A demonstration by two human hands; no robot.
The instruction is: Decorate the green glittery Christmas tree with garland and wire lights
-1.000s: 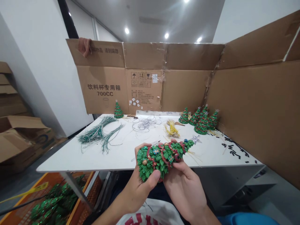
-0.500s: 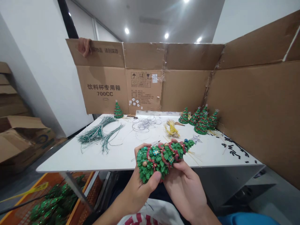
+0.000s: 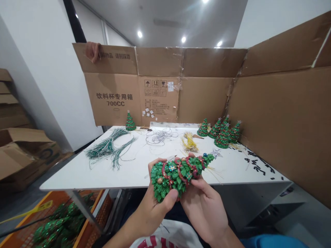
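A green Christmas tree figurine (image 3: pixel 178 177), decorated with red garlands, small gift shapes and gold balls, lies tilted between both my hands in front of the table edge. Its silver star (image 3: pixel 216 154) points to the upper right. My left hand (image 3: pixel 160 199) grips the wide base end, thumb on the near side. Under the upper half, my right hand (image 3: pixel 204 196) is closed around the tree, thumb against its side. Fingertips of both hands show along the tree's far edge. The underside of the tree is hidden.
On the white table (image 3: pixel 77 175) lie green wires (image 3: pixel 108 148), tangled silver wire (image 3: pixel 160 136), yellow strands (image 3: pixel 190 142) and black bits (image 3: pixel 258 167). Several finished-looking trees (image 3: pixel 222 136) stand back right, one tree (image 3: pixel 130 121) back left. Cardboard walls (image 3: pixel 207 96) enclose it. An orange crate (image 3: pixel 95 203) holds more trees.
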